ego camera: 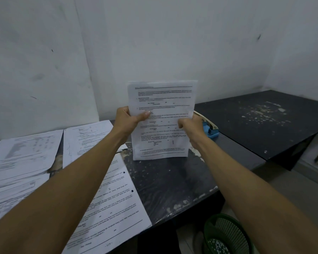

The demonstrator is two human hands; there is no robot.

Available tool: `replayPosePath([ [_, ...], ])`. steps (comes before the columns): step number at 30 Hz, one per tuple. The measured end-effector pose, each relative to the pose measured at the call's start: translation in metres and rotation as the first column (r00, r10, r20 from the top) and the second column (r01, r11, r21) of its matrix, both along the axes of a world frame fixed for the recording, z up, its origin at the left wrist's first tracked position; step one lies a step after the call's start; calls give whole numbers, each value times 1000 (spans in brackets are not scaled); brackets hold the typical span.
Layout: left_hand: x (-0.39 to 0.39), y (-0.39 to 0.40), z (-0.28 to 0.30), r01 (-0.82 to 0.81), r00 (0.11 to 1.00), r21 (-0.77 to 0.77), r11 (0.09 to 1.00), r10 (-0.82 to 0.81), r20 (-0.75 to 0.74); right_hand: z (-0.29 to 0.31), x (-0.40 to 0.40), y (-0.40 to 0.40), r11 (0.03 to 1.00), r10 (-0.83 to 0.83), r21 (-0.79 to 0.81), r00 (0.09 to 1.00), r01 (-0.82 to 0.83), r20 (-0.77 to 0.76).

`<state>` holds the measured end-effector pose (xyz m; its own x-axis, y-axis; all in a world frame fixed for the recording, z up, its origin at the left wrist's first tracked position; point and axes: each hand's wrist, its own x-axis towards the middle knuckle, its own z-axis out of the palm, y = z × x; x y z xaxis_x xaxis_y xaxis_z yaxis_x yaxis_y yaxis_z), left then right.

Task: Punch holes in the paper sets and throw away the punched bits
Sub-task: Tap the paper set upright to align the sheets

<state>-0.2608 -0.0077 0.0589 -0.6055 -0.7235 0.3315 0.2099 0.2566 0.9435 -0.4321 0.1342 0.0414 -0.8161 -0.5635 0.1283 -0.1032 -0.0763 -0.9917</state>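
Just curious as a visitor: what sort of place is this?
Probably a plain office or paperwork corner: printed paper sets spread on a worn dark desk, a blue hole punch, and a green wastebasket.

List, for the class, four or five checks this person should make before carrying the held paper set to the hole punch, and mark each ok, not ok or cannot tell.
1. Both hands hold the set: ok. The left hand and right hand each pinch a side of the paper set.
2. Set upright, bottom edge on the table: ok.
3. Sheets squared: cannot tell; the edges are blurred.
4. Hole punch within reach: ok, it sits just behind the right hand.
5. Green bin ready for the bits: ok, it stands below the table edge.
6. Already punched set kept apart: ok.
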Motion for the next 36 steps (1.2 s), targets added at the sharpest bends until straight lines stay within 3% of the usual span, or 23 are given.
replayPosePath([
  [13, -4, 5, 6, -25, 1000, 17, 1000, 25, -8, 4, -9, 3, 996, 77, -47, 996, -75, 45],
  [17, -13, 3, 28, -62, 997, 70, 996, 65, -41, 16, -20, 8, 994, 94, -44, 994, -96, -50],
  [23, -24, -7, 48, 39, 999, 104, 994, -39, -5, 32, -45, 17, 995, 97, -7, 993, -98, -64],
  [26, -35, -10, 41, 72, 996, 137, 988, -77, 38, 39, -56, 18, 994, 108, -2, 994, -108, -27],
  [33, -66, -17, 9, -33, 997, 151, 988, 23, 73, 43, -87, 8, 984, 133, 117, 991, -131, -5],
  [36, -76, -22, -8, -75, 990, 174, 982, 53, 128, 40, -102, 1, 989, 77, 133, 996, -70, -54],
])
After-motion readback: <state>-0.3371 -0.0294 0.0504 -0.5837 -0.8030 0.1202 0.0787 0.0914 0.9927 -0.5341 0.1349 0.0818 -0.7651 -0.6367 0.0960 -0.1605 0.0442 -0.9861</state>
